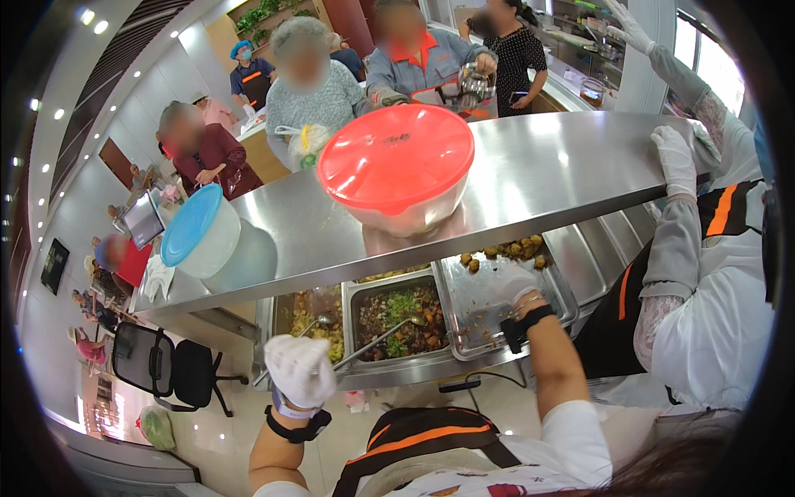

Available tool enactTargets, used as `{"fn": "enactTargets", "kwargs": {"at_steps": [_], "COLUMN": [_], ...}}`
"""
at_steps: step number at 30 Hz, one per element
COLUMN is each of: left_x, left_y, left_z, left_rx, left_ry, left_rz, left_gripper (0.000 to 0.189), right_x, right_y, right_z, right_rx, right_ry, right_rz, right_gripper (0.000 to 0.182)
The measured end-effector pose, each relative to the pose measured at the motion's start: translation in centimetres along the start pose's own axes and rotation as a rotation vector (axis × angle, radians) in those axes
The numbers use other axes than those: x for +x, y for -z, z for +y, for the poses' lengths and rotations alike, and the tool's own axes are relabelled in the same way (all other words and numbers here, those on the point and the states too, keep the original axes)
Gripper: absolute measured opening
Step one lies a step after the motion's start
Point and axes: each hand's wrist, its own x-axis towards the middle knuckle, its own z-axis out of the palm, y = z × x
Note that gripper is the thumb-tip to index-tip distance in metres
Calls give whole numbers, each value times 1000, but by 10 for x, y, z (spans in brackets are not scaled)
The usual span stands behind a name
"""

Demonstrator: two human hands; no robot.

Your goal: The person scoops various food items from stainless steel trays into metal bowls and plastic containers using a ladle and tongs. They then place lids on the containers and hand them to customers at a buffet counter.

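My left hand (pixel 301 369), in a white glove, is curled beside the front edge of the food counter, close to the handles of two metal ladles; whether it grips one I cannot tell. One ladle (pixel 372 348) rests in a steel pan of dark diced food with chopped greens (pixel 397 314). The other lies in a pan of yellowish food (pixel 335 338). My right hand (pixel 512 286), in a thin pale glove, reaches over a shallow steel tray (pixel 475 317) with browned food pieces (pixel 525 247) at its far end. Its fingers are blurred.
Above the pans runs a steel shelf (pixel 546 168) bearing a tub with a red lid (pixel 397 158) and one with a blue lid (pixel 192 227). A gloved co-worker (pixel 702 298) stands close at right. Several people face the shelf. A black office chair (pixel 192 373) is at left.
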Motion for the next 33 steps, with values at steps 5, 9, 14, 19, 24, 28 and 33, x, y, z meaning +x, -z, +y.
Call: {"fn": "enactTargets", "kwargs": {"at_steps": [5,9,14,19,24,28,33], "left_x": [25,90,87,90,85,74,62], "left_y": [38,64,69,71,73,78,90], "left_z": [-46,-86,-158,-153,-155,-162,-176], "left_rx": [480,731,99,-150,-244,-390,-492], "left_ry": [125,147,383,86,-81,-103,-50], "left_rz": [159,81,-139,-99,-77,-12,12], "left_gripper": [40,50,38,26,26,28,25], "right_x": [-23,-72,-156,-198,-177,-163,-158], "right_y": [-12,-6,49,101,124,123,104], "right_z": [8,-33,-127,-231,-320,-362,-402], "right_rx": [146,244,335,634,514,619,762], "right_ry": [99,246,773,1159,963,925,1001], "right_rz": [96,-21,-64,359,828,749,803], "right_gripper": [70,68,66,62,107,112,105]}}
